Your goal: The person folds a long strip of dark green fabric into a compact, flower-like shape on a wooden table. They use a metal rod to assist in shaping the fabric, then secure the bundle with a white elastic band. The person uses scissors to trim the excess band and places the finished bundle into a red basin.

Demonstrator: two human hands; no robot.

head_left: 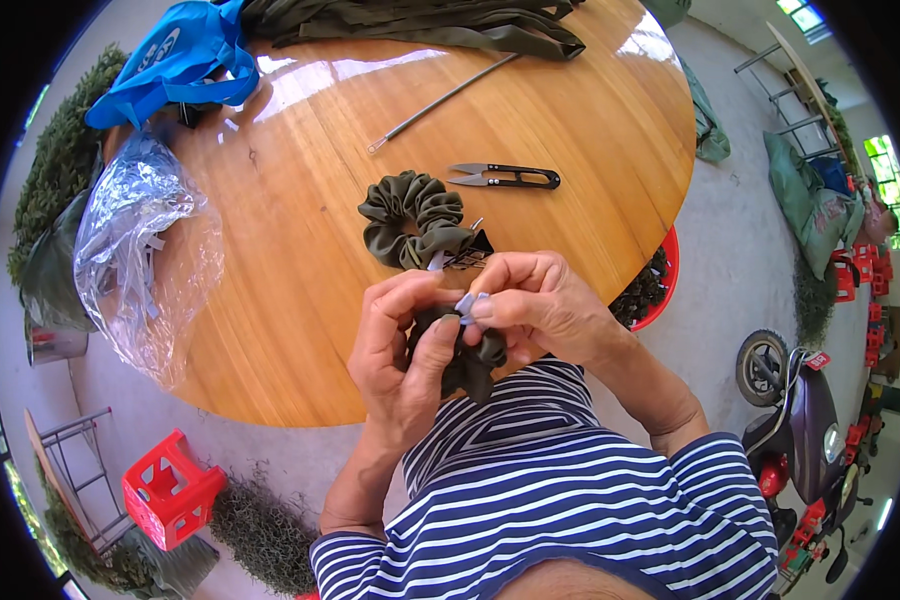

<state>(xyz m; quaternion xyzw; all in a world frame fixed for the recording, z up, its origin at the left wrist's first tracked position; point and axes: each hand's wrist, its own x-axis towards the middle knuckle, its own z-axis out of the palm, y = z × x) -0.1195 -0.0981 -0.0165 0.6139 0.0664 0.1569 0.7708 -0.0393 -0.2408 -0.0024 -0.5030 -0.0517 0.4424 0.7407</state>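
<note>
My left hand [395, 340] is closed on a bunched dark olive scrunchie [467, 372] at the table's near edge, with its thumb on top. Between my right hand's [545, 305] thumb and forefinger is a small pale strip [469, 304], which meets the scrunchie; whether it is a tag or an elastic end I cannot tell. Just beyond my fingers lies another olive scrunchie [448, 202], ring-shaped and gathered. Beside it are some thin dark metal pieces [464, 259], partly hidden. Black-handled thread snips [520, 178] rest farther off, their blades pointing left.
A thin metal rod [440, 106] with a looped end lies near a heap of olive fabric strips [420, 25]. At the left are a blue bag [160, 75] and a clear plastic bag [135, 245] holding white strips. A red stool [173, 488] and a scooter [810, 430] stand on the floor.
</note>
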